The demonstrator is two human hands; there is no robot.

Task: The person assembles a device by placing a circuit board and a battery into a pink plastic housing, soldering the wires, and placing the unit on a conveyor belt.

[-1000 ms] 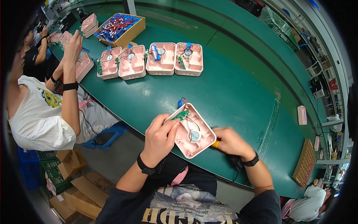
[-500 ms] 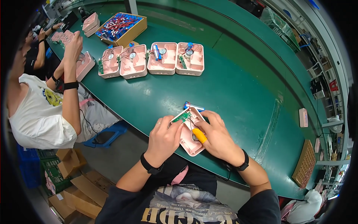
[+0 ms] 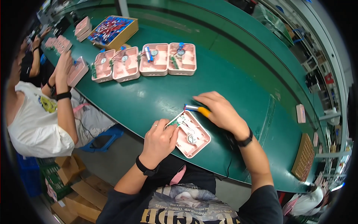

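Pink housing (image 3: 191, 135) lies between my hands; left hand (image 3: 159, 141) curls closed, pressing its green board (image 3: 176, 121), right hand (image 3: 220, 110) grips a yellow-handled tool (image 3: 203, 111) just beyond it. Four finished-looking shells (image 3: 145, 61) wait farther off; I judge this one midway

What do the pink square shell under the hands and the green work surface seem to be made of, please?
The pink square shell looks like moulded plastic with a matte finish: even colour, rounded corners, thin walls. The green work surface seems a smooth, slightly glossy sheet, perhaps rubber or vinyl, with soft light reflections.
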